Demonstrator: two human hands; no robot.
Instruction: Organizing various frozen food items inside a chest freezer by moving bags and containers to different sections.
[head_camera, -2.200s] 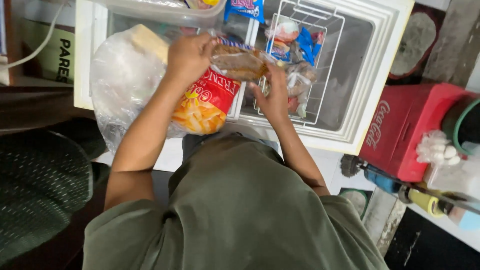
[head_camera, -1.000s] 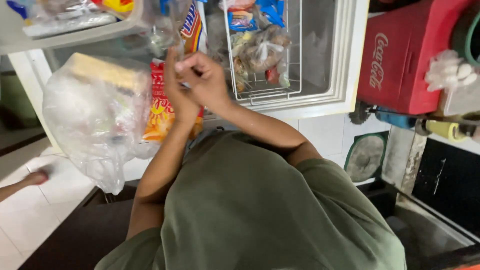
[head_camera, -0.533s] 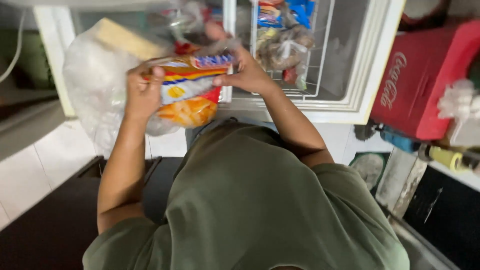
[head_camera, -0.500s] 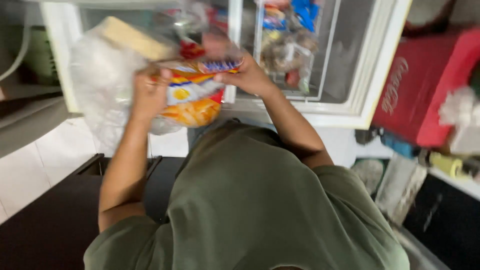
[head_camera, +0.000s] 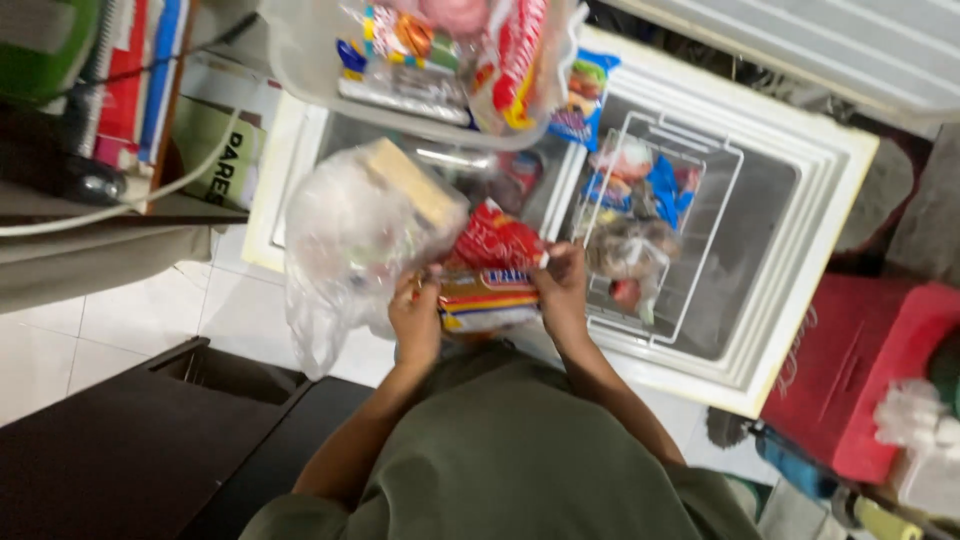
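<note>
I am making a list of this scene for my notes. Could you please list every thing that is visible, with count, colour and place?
Snack packet: one, red, yellow and blue, held between both hands.
Clear plastic bag: one, whitish, with a tan block inside, on the freezer's left edge.
Chest freezer: one, white, open, ahead of the person.
Wire basket: one, white, inside the freezer on the right, with packed food.
Clear tub: one, holding colourful packets, top of the picture.
Red cooler box: one, right of the freezer.
Left hand: gripping the packet's left end.
Right hand: gripping its right end.
</note>
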